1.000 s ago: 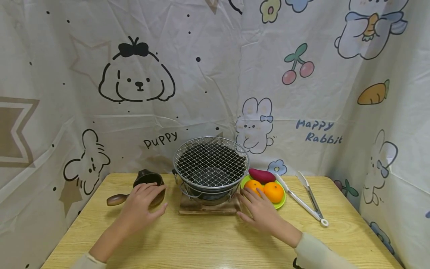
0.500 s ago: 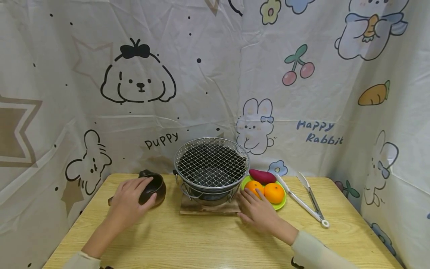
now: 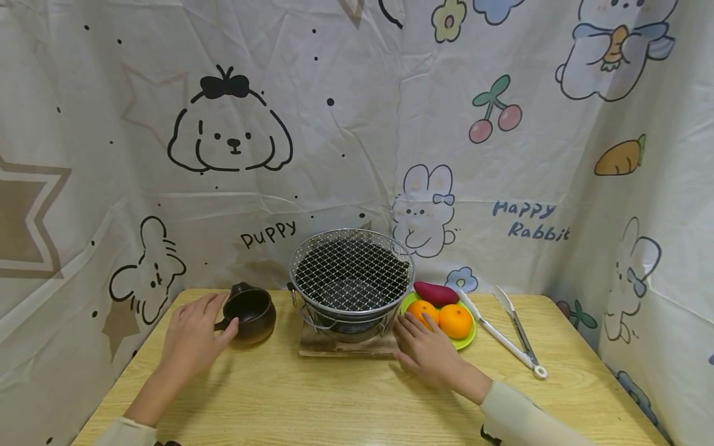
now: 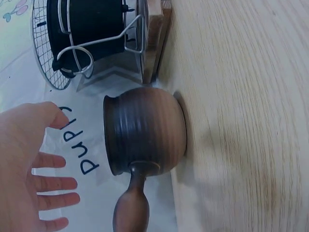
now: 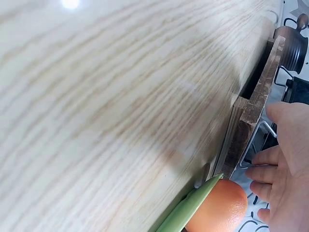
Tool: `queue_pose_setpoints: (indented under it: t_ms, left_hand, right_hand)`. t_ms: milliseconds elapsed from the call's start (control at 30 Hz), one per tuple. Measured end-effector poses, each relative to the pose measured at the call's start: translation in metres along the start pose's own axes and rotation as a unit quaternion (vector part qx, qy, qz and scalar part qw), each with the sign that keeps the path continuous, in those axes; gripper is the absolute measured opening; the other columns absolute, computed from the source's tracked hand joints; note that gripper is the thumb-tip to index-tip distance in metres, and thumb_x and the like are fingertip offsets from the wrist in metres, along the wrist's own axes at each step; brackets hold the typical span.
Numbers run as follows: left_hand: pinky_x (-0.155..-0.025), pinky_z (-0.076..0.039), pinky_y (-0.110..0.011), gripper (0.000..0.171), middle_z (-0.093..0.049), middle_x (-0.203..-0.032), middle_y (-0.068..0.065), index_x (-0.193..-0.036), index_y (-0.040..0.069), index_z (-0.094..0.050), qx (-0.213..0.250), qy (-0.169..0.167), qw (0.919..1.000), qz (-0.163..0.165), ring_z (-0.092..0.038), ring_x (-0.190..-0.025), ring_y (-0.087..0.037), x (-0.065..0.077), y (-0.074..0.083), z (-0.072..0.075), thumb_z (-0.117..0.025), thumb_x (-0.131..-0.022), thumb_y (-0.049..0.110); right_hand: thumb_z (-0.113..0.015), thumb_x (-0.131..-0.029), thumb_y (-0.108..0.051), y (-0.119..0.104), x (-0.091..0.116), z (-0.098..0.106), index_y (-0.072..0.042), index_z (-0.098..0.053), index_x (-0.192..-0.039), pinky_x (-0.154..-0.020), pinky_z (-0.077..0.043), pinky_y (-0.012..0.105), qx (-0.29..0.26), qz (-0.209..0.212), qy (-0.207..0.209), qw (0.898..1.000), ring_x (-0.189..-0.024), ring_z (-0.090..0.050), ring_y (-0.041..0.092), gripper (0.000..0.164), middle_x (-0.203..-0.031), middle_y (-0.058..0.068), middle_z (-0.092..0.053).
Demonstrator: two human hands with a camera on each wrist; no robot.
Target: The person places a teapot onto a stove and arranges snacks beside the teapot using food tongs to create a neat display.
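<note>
A brown side-handled clay pot stands upright on the wooden table, its dark opening facing up. My left hand hovers over its handle side with fingers loosely spread. In the left wrist view, a gap separates that hand from the pot and its wooden-looking handle. My right hand holds nothing, fingers extended between the tabletop grill and the green plate. Two oranges and a purple sweet potato lie on that plate; the fingers overlap one orange in the head view.
The grill, topped by a round wire mesh, rests on a wooden board. White-handled metal tongs lie spread to the right of the plate. A printed cloth hangs behind and along both sides of the table.
My left hand has moved left from above the pot's opening to its handle side, uncovering the opening. My right hand has stayed almost in place.
</note>
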State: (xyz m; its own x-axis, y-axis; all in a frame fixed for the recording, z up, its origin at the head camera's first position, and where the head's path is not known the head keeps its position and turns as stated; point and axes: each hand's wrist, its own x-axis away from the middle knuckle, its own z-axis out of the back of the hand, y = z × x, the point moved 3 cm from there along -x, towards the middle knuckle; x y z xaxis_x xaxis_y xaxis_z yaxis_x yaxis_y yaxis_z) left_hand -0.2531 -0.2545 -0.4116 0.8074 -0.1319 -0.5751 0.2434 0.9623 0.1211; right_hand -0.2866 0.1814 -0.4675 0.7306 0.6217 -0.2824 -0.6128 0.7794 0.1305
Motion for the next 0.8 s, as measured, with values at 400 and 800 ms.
queue_pose_setpoints:
  t_ms: [400,800]
  left_hand:
    - [-0.092,-0.044,-0.066,0.061,-0.06,-0.127,-0.034,-0.135,-0.005,-0.057,-0.012,-0.033,0.9987,0.037,-0.06,-0.112,-0.052,0.004,-0.013,0.0,-0.074,-0.089,0.03]
    - [-0.09,-0.043,-0.07,0.071,-0.054,-0.132,-0.037,-0.143,-0.009,-0.046,-0.024,-0.118,0.991,0.058,-0.056,-0.112,-0.058,0.006,-0.023,-0.009,-0.069,-0.093,0.036]
  right_hand:
    - [-0.052,-0.104,-0.043,-0.001,-0.004,-0.007,-0.001,-0.056,-0.144,-0.119,-0.034,0.059,0.0,-0.002,-0.027,1.0,-0.143,-0.048,0.035,0.059,-0.15,0.016,-0.055]
    - [-0.055,-0.103,-0.039,0.0,-0.007,-0.009,0.004,-0.057,-0.141,-0.119,-0.036,0.055,0.001,0.012,-0.021,1.0,-0.14,-0.051,0.037,0.058,-0.147,0.019,-0.057]
